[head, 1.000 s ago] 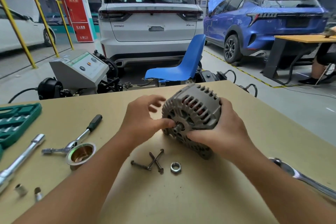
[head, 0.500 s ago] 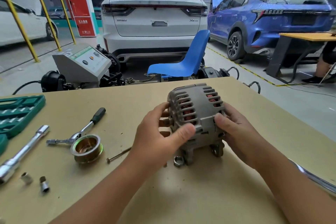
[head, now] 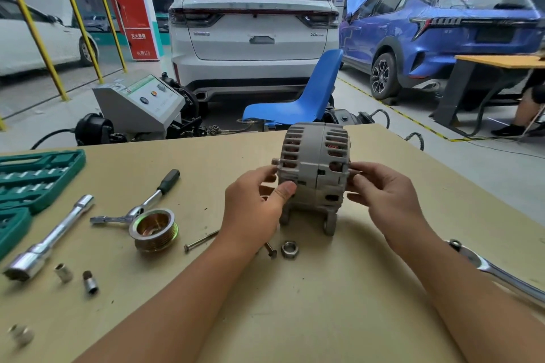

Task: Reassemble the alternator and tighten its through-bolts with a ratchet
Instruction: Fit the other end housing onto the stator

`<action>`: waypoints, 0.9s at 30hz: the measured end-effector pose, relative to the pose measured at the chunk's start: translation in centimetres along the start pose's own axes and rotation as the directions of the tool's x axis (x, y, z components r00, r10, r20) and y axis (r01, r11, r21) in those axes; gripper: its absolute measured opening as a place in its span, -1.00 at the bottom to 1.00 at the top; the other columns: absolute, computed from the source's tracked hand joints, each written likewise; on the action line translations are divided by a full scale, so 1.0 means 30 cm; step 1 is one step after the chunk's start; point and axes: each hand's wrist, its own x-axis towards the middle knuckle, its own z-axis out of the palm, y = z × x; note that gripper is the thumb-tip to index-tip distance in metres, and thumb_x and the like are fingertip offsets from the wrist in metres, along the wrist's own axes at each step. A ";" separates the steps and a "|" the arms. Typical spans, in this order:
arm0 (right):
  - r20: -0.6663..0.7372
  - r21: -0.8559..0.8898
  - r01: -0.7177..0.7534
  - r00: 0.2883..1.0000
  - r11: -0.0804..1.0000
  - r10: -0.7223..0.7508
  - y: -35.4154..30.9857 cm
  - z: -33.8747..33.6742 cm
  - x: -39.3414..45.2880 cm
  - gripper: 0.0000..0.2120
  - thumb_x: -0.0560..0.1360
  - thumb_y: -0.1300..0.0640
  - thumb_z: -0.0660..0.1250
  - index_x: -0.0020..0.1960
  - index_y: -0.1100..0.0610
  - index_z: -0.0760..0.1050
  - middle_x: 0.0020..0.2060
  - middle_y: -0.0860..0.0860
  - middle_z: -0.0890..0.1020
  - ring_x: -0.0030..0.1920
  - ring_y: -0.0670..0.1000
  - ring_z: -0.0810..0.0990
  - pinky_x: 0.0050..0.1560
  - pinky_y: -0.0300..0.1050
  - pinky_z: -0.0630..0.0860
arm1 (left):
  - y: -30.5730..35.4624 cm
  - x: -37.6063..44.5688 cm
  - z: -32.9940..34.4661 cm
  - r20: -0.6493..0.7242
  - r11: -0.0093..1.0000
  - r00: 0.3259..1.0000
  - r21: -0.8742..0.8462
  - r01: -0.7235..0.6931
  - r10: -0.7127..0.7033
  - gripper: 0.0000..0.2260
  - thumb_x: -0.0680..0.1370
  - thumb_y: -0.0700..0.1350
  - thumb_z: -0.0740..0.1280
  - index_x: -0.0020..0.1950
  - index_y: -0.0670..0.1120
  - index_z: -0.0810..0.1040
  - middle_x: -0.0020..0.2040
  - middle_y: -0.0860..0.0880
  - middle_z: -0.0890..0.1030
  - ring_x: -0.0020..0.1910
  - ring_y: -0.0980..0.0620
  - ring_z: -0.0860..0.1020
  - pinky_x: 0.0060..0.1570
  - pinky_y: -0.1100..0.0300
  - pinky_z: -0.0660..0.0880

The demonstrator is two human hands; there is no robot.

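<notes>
The alternator (head: 314,177) stands upright on its two feet in the middle of the table (head: 295,303), with its shaft poking out to the left; the left hand (head: 253,209) holds its left side, thumb pressed on the near face and fingers curled behind the left rim; the right hand (head: 383,197) holds the right side, fingertips pinching at the right end.

The step looks like lining up the two halves of the grey case so the long bolts can go through; to do it well, keep both hands snug, press the halves flat together so no gap shows at the seam, and twist a little until the bolt holes match; I think it is best to push each bolt in by hand first, and use the ratchet only after that.

The bolts are not in yet; one long bolt (head: 201,242) lies on the table just left of the left arm, and another bolt (head: 269,250) peeks out beside the nut (head: 290,249), near the alternator's feet. The ratchet (head: 141,206) lies to the left, touching the gold pulley (head: 154,228); a bigger wrench (head: 495,271) lies at the near right.

Half a second ago the alternator was turned more toward the person, and the left hand wrapped over its near left side; now it is turned side-on and sits a bit farther off, with both hands only at its ends.
</notes>
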 end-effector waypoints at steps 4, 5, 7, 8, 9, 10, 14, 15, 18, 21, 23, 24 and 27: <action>-0.090 -0.068 0.054 0.994 0.996 -0.060 0.011 0.016 0.012 -0.82 0.55 0.30 0.45 0.04 0.05 0.66 -0.17 -0.03 0.76 -0.15 -0.01 0.74 -0.02 -0.09 0.67 | -0.002 -0.023 -0.002 0.041 0.999 0.998 0.004 -0.043 0.043 -0.73 0.61 0.02 0.43 0.32 0.13 0.61 0.06 0.26 0.66 0.03 0.29 0.61 -0.12 0.39 0.52; -0.103 -0.069 0.051 0.993 0.996 -0.058 0.017 0.012 0.013 -0.83 0.53 0.30 0.48 0.02 0.06 0.66 -0.19 -0.03 0.76 -0.18 -0.01 0.75 -0.05 -0.11 0.67 | -0.008 -0.026 -0.001 0.053 0.999 0.998 0.021 -0.046 0.045 -0.65 0.59 0.07 0.44 0.37 0.14 0.57 0.12 0.25 0.64 0.07 0.25 0.59 -0.09 0.33 0.53; -0.120 -0.078 0.041 0.992 0.996 -0.051 0.027 0.007 0.013 -0.86 0.50 0.28 0.51 0.00 0.09 0.66 -0.22 -0.03 0.76 -0.23 0.01 0.74 -0.11 -0.11 0.69 | -0.020 -0.030 0.006 0.065 0.995 0.997 0.086 -0.043 0.038 -0.38 0.50 0.17 0.51 0.52 0.12 0.42 0.27 0.21 0.54 0.17 0.20 0.53 0.02 0.19 0.54; -0.125 -0.079 0.035 0.991 0.996 -0.044 0.032 0.004 0.013 -0.88 0.50 0.27 0.51 0.00 0.10 0.66 -0.23 -0.01 0.75 -0.24 0.02 0.74 -0.13 -0.11 0.69 | -0.021 -0.031 0.012 0.071 0.992 0.997 0.116 -0.041 0.032 -0.28 0.46 0.21 0.53 0.56 0.13 0.35 0.31 0.20 0.51 0.21 0.18 0.50 0.07 0.15 0.54; -0.125 -0.072 0.032 0.991 0.997 -0.040 0.035 0.002 0.013 -0.90 0.52 0.26 0.49 -0.01 0.09 0.66 -0.24 0.00 0.75 -0.26 0.04 0.74 -0.15 -0.10 0.69 | -0.019 -0.031 0.019 0.085 0.991 0.996 0.126 -0.045 0.035 -0.24 0.44 0.24 0.54 0.57 0.15 0.32 0.33 0.19 0.49 0.24 0.16 0.48 0.10 0.12 0.53; -0.121 -0.062 0.031 0.992 0.998 -0.038 0.039 0.000 0.015 -0.90 0.54 0.26 0.47 -0.02 0.08 0.66 -0.24 0.02 0.74 -0.27 0.04 0.73 -0.16 -0.08 0.69 | -0.014 -0.027 0.023 0.105 0.992 0.994 0.118 -0.046 0.034 -0.23 0.42 0.27 0.53 0.56 0.16 0.31 0.35 0.19 0.49 0.27 0.15 0.47 0.14 0.10 0.53; -0.065 -0.093 0.049 0.996 0.994 -0.056 0.047 0.002 0.014 -0.90 0.61 0.25 0.37 0.00 0.08 0.61 -0.20 0.08 0.69 -0.35 0.01 0.64 -0.15 0.13 0.69 | 0.006 0.031 0.011 0.088 0.995 0.993 -0.050 0.082 -0.078 -0.31 0.52 0.41 0.29 0.56 0.10 0.38 0.47 0.11 0.46 0.40 0.13 0.43 0.36 0.05 0.42; -0.057 -0.113 0.065 0.996 0.991 -0.072 0.050 0.003 0.013 -0.88 0.62 0.25 0.36 -0.01 0.05 0.60 -0.21 0.07 0.68 -0.36 0.01 0.62 -0.15 0.18 0.68 | 0.004 0.056 0.002 0.068 0.985 0.990 -0.112 0.128 -0.121 -0.41 0.60 0.33 0.23 0.54 0.06 0.42 0.48 0.08 0.47 0.41 0.15 0.42 0.40 0.07 0.38; -0.049 -0.164 0.103 0.992 0.981 -0.113 0.058 0.006 0.022 -0.81 0.64 0.20 0.34 -0.04 -0.08 0.59 -0.25 0.01 0.67 -0.40 0.02 0.61 -0.20 0.16 0.64 | -0.001 0.111 -0.017 0.116 0.980 0.982 -0.119 0.163 -0.149 -0.73 0.74 -0.04 0.18 0.35 0.07 0.60 0.23 0.09 0.65 0.19 0.23 0.53 0.31 0.08 0.47; -0.071 -0.148 0.024 0.997 0.989 -0.035 0.055 0.019 0.054 -0.88 0.64 0.13 0.35 -0.05 -0.03 0.61 -0.25 0.04 0.68 -0.41 0.04 0.62 -0.21 0.13 0.63 | -0.011 0.123 -0.016 0.090 0.996 0.992 0.004 0.085 -0.085 -0.70 0.69 -0.21 0.27 0.40 -0.01 0.59 0.16 0.10 0.66 0.09 0.06 0.58 0.12 0.22 0.50; -0.102 -0.050 -0.103 0.990 0.993 0.097 0.049 0.022 0.092 -0.86 0.60 0.09 0.42 -0.12 0.10 0.65 -0.24 0.17 0.70 -0.39 0.06 0.64 -0.22 0.09 0.65 | -0.014 0.110 -0.016 0.047 0.998 0.998 0.055 0.031 -0.034 -0.74 0.65 -0.23 0.35 0.31 -0.01 0.63 -0.19 0.28 0.61 -0.07 0.04 0.55 -0.10 0.25 0.46; -0.105 0.034 -0.164 0.980 0.986 0.167 0.044 0.019 0.109 -0.83 0.57 0.08 0.45 -0.14 0.15 0.65 -0.22 0.24 0.70 -0.37 0.08 0.66 -0.24 0.06 0.64 | -0.013 0.098 -0.019 0.044 0.998 0.999 0.057 0.008 -0.010 -0.75 0.63 -0.25 0.38 0.27 0.00 0.65 -0.33 0.33 0.55 -0.14 0.06 0.50 -0.19 0.26 0.45; -0.067 0.150 -0.194 0.976 0.969 0.206 0.030 0.013 0.128 -0.74 0.59 -0.01 0.41 -0.08 0.19 0.67 -0.15 0.21 0.73 -0.26 0.13 0.73 -0.27 0.02 0.65 | -0.010 0.060 -0.048 0.066 0.999 0.998 0.035 0.002 -0.004 -0.72 0.61 -0.28 0.38 0.25 0.01 0.66 -0.38 0.45 0.52 -0.44 0.21 0.41 -0.36 0.44 0.35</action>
